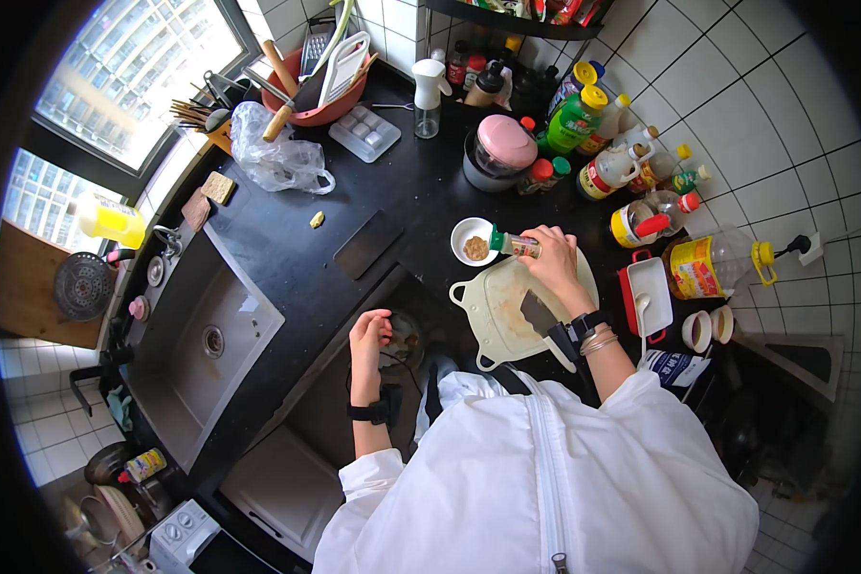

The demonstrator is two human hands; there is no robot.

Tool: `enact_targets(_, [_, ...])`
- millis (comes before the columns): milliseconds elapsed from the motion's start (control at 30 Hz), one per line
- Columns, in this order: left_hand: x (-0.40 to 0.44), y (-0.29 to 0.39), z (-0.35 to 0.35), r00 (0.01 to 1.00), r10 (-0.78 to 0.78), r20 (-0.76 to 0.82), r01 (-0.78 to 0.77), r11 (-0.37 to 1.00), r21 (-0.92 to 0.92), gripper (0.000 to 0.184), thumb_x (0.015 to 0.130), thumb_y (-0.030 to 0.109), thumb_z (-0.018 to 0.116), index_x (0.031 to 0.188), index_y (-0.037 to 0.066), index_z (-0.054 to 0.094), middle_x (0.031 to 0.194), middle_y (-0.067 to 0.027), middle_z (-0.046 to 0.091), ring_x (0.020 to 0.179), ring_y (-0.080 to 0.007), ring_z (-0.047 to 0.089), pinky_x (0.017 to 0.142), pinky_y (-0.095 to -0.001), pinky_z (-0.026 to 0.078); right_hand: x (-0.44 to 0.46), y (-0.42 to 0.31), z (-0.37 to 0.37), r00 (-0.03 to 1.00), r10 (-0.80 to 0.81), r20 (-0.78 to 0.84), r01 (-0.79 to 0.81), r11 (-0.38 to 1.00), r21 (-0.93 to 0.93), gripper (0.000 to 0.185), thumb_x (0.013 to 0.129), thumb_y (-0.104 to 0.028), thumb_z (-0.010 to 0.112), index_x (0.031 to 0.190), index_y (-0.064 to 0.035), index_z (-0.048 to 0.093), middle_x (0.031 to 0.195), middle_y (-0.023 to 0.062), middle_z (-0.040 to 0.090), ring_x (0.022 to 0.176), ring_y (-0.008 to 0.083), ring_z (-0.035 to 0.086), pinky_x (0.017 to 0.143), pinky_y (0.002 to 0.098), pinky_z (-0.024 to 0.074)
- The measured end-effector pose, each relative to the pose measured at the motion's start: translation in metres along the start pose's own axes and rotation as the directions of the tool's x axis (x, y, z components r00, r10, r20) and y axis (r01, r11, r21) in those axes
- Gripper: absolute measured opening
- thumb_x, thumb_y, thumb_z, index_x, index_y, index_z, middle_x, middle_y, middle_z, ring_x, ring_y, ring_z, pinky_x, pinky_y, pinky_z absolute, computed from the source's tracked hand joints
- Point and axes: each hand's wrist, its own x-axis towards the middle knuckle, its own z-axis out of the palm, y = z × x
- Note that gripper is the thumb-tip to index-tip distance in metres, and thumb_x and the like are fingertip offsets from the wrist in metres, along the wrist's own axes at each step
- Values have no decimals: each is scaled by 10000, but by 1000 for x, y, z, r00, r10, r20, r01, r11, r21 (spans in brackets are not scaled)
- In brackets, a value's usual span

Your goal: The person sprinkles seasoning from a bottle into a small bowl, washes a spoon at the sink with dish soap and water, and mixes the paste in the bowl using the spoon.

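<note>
My right hand [553, 260] is closed around a small spice bottle [518, 246] with a green top. The bottle lies nearly sideways, its green end over the rim of a small white bowl [461, 233]. Brown powder [475, 249] sits in that bowl. Under my right forearm is a cream cutting board [497, 311], with a dark-bladed knife [540, 314] on it, partly hidden by my wrist. My left hand [370, 330] hangs near the counter's front edge, fingers loosely curled in, with nothing visible in them.
A sink [210, 335] is on the left. Sauce bottles [576, 122] and a large oil jug [708, 265] line the right wall. A pink-lidded container [505, 143], an ice tray [364, 133] and a plastic bag [270, 153] stand farther back. A red-handled white dish [649, 292] is right of the board.
</note>
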Motion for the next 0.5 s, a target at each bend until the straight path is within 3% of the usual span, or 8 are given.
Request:
enact_targets(67, [0,-1,1,1000,-3,0,3,1000,-8,184,939,152,473,936,74,640,734,55,567,657,-11,500,591,-166,377,-1,-3,-1,999,2,45,-3,1000,20,335,621,-167,774,933,-128,658,900,-11,598,939,192,523,811,361,326])
enact_targets(167, [1,-4,1,1000,11,15,-11,1000,-8,186,939,149,471,936,73,640,737,54,567,653,-12,500,587,-169,379,0,-4,3,998,52,-38,-51,999,15,339,628,-173,768,944,-130,654,909,-9,598,945,190,524,816,356,325])
enact_targets(367, [1,-5,-1,999,23,25,-23,1000,-5,166,940,169,492,955,79,630,749,67,573,657,2,515,586,-154,384,1,-12,-1,999,15,46,-16,1000,20,343,625,-167,767,945,-133,648,926,-8,597,949,189,522,816,346,319])
enact_targets(500, [1,-7,-3,1000,19,20,-19,1000,-7,165,941,159,486,954,79,630,748,64,571,657,0,516,586,-156,387,2,-10,4,999,25,-27,-25,1000,11,339,619,-164,769,934,-133,646,914,-11,598,941,192,520,809,349,318])
